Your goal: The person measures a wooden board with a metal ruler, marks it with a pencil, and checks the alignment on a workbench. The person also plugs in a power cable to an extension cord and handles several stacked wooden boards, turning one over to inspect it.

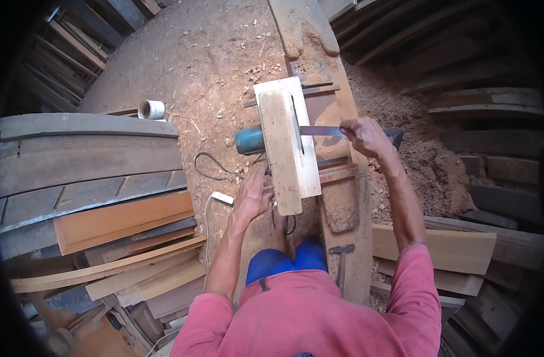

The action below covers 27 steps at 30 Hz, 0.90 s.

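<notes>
A pale wooden board with a long narrow slot lies tilted in front of me, and a narrower worn plank rests along its left part. From under their left side juts the green round housing of a power tool. My left hand is curled against the plank's left edge, its fingertips partly hidden there. My right hand is closed around a flat metal strip that reaches left to the slotted board. A dark flat piece shows just beyond my right hand; whether it joins the strip is unclear.
A long wooden bench runs beneath, with a hammer on it. Stacked planks stand left, more boards right. A cable, a white socket block and a white pot lie leftward amid shavings.
</notes>
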Motion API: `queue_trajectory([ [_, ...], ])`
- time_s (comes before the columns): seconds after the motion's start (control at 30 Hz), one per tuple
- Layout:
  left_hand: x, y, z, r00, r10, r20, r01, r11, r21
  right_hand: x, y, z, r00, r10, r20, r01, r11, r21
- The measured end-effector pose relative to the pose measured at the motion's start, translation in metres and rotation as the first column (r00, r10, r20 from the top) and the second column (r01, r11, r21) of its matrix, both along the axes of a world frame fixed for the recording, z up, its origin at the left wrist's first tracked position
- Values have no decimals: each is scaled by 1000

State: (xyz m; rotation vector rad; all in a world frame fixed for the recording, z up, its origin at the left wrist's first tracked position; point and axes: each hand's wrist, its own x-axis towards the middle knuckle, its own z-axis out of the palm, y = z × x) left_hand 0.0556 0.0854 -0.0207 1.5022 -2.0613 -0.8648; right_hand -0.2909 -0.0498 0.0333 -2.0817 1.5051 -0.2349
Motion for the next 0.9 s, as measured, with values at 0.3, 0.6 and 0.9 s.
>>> queue_trajectory([
  [0.3, 0, -2, 4, 999, 2, 40, -1, 1000, -19, 22, -16, -2, 997, 58, -46, -56, 997, 55],
  [0.6, -1, -1, -1, 999, 14, 30, -14, 999, -30, 22, -22, -1, 993, 97, -61, -93, 994, 64],
  [0.9, 0, 1, 2, 998, 18, 65, -18, 1000, 9, 21, -23, -6, 995, 77, -56, -73, 995, 69],
])
